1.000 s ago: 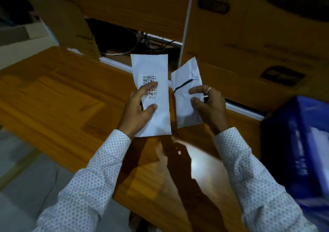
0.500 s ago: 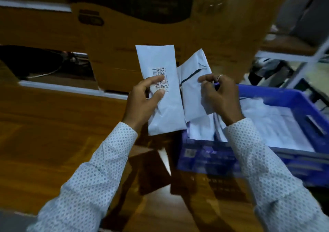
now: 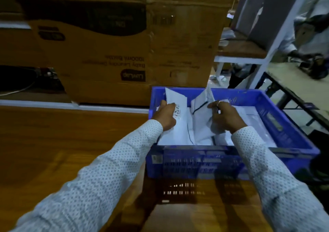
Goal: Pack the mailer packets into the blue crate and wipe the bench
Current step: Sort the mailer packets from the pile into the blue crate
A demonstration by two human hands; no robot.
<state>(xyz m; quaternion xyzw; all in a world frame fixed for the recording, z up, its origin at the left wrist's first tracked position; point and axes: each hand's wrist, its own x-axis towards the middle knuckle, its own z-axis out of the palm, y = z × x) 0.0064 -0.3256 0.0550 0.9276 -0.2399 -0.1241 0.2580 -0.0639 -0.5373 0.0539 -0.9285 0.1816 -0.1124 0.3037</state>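
A blue crate (image 3: pixel 195 162) stands on the wooden bench (image 3: pixel 62 151) at the right, with several white mailer packets lying inside. My left hand (image 3: pixel 166 115) grips a white packet with a barcode label (image 3: pixel 178 130), held low inside the crate's left half. My right hand (image 3: pixel 225 116) pinches a second white packet with a dark stripe (image 3: pixel 202 121), also down inside the crate, beside the first one.
Large cardboard boxes (image 3: pixel 110 53) are stacked behind the bench and the crate. A white metal rack (image 3: pixel 267 50) stands at the back right, with another table (image 3: pixel 302 85) and a person's arm beyond it. Cables lie in a dark gap at far left.
My view has swung right onto the crate. Both hands have carried their packets from above the bench down into the crate.
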